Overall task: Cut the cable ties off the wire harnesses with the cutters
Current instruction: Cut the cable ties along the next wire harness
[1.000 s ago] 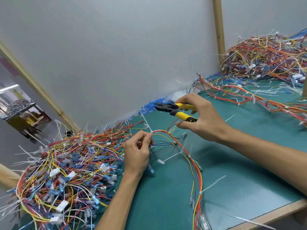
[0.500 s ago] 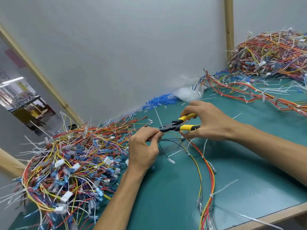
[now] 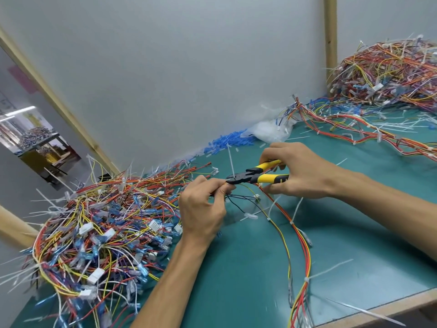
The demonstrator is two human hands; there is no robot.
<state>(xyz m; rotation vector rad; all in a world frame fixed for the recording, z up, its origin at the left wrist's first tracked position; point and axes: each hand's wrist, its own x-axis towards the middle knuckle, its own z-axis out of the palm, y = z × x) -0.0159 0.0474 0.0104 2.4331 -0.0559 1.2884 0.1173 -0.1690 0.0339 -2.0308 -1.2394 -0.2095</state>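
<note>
Cable tie (image 3: 230, 159) on the harness (image 3: 305, 245) sits at the nose of the cutters (image 3: 256, 176), just above the tabletop (image 3: 248, 268).
Left hand (image 3: 203, 209) pinches the wires beside the tie; right hand (image 3: 300, 171) grips the yellow handles. Best to catch only the strap, clear of insulation and fingertips, then squeeze.

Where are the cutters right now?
Head view, centre-right: the yellow-handled cutters are gripped in the right hand, their black nose at the wire harness that the left hand pinches, just above the green mat.
</note>
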